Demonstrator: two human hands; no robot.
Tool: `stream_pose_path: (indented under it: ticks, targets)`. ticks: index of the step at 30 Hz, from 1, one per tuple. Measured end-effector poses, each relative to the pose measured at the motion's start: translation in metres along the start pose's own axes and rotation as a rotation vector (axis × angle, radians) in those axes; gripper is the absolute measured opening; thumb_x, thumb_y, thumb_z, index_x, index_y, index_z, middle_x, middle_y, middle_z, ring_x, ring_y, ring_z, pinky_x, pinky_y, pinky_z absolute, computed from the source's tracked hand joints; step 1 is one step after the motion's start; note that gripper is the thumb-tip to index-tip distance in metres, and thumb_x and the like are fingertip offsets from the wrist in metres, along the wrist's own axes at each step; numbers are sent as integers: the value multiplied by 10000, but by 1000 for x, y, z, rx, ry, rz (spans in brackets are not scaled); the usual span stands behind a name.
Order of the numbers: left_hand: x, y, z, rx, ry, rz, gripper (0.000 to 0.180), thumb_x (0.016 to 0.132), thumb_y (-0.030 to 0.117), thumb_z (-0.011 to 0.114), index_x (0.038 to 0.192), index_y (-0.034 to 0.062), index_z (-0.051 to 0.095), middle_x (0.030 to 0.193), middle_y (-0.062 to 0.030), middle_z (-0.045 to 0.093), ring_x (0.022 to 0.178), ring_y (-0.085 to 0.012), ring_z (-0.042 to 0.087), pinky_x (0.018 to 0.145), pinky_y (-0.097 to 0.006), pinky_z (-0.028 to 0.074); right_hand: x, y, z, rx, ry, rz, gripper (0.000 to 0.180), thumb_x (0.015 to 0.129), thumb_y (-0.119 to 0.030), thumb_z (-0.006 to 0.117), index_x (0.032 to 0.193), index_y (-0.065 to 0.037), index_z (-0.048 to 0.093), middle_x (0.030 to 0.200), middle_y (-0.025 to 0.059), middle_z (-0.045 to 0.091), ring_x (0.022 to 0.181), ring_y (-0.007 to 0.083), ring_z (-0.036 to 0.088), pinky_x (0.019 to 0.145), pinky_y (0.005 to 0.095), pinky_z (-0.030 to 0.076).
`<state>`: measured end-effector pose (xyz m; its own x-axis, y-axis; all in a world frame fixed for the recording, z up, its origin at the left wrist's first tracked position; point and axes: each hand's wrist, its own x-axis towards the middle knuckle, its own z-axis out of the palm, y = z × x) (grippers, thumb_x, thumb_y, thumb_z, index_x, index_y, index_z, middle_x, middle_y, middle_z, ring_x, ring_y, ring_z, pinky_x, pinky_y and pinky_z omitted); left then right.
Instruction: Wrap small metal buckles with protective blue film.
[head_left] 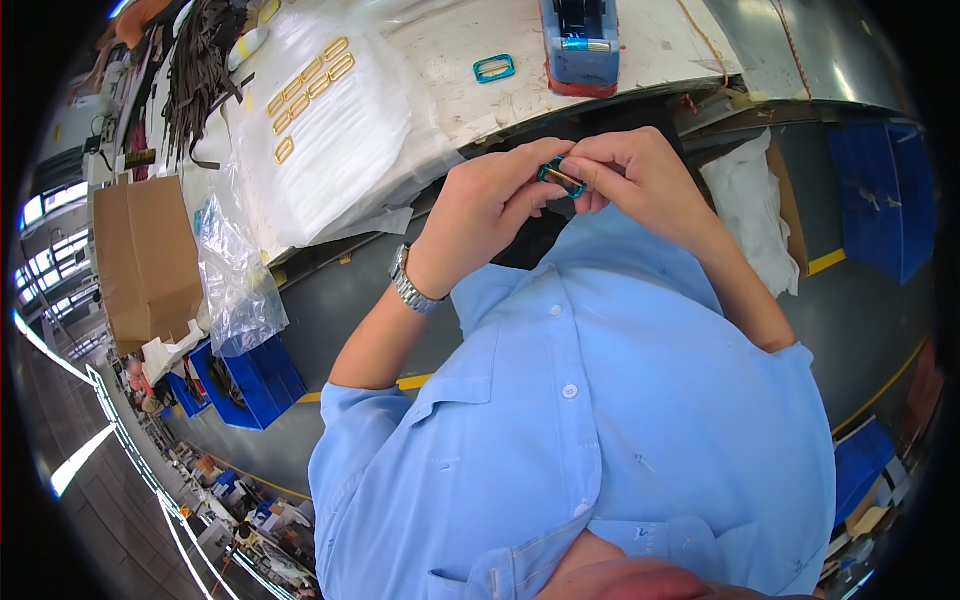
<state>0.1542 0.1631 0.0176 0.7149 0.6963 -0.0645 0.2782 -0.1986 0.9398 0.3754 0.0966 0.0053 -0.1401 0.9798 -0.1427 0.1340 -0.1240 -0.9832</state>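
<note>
Head: held buckle point(563, 179); worktable point(480, 30); grey floor point(345, 318)

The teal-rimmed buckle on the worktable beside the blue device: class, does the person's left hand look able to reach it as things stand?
Probably yes: the left hand is close, with nothing apparently between it and the teal-rimmed buckle, though it is busy holding a second buckle with the right hand.

Lt blue shirt point(650, 370) w/ pale btns point(570, 391), chest pkt point(462, 389); silver link watch point(413, 292) worn L
</note>
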Motion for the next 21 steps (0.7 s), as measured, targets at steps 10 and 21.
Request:
stream_pose_path:
  ticks: [10, 21]
  targets:
    - [16, 11, -34, 781, -49, 500, 413, 841, 173, 857, 1217, 50, 736, 983, -83, 772, 882, -293, 740, 741, -387, 590, 16, 4, 9, 64, -3, 32, 293, 1104, -221, 626, 989, 3, 777, 747, 38, 729, 651, 84, 684, 618, 241, 550]
    - [80, -43, -60, 878, 367, 385, 322, 847, 212, 882, 1125, 72, 800, 1148, -108, 765, 1001, -317, 723, 851, -399, 584, 13, 33, -2, 323, -116, 99, 339, 1110, -266, 608, 1254, 18, 727, 928, 76, 767, 843, 123, 711, 757, 270, 584]
